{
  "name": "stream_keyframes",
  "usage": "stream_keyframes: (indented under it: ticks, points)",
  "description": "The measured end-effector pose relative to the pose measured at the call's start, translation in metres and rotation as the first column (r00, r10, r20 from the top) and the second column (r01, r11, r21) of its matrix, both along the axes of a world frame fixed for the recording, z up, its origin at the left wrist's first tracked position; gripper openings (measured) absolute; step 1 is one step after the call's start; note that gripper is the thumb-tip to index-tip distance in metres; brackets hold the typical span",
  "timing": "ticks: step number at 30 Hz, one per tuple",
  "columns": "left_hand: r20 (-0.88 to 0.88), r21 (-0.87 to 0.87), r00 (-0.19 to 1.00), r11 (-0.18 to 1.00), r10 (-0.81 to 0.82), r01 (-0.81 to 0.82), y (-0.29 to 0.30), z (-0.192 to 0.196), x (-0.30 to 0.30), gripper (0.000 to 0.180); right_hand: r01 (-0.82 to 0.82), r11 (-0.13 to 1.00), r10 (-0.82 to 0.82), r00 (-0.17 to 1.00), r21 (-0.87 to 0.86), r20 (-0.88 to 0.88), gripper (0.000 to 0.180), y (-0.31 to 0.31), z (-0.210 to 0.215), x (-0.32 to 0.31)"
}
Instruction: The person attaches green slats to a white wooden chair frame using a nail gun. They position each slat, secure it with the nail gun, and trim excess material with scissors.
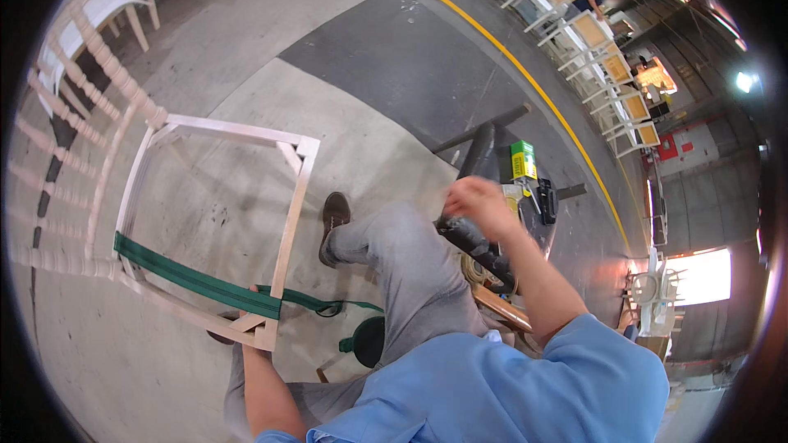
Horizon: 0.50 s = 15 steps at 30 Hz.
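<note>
A pale wooden chair frame [291,238] with turned spindles stands tilted at my left, its seat opening bare inside the rails. One green webbing strap [197,276] runs across it near the close rail, and its loose tail [308,299] trails toward a green roll [367,342] by my leg. My left hand [256,335] is at the nearest seat corner, gripping the frame from below; wood and strap hide most of its fingers. Raised over the black padded bench at my right, my right hand [480,203] has curled, motion-blurred fingers; anything between them is too blurred to make out.
On the black bench [483,160] stand a green and yellow box [523,161] and a dark tool [546,197]. Tape rolls [472,269] lie beside my thigh. Rows of chair frames [591,33] line the far right, where another person [588,2] stands. A yellow floor line [525,66] curves past.
</note>
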<state>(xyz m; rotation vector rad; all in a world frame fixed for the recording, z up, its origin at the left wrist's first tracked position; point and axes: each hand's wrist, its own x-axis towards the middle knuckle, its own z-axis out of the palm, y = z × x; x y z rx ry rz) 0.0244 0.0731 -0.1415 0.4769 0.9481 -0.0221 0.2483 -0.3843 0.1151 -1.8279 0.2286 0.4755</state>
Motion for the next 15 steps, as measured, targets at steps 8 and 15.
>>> stream_keyframes:
  ticks: [8,15]
  points:
    - [-0.013,0.041,1.0,0.999,-0.004,0.005,0.005,-0.006,-0.016,0.023,0.251,0.727,-0.446,0.88,-0.64,-0.162,0.031,-0.186,-0.038,0.003]
    - [-0.089,0.237,0.985,0.957,-0.147,0.165,0.009,-0.023,-0.011,0.022,0.276,0.784,-0.237,0.961,-0.555,0.143,0.043,-0.151,-0.015,-0.014]
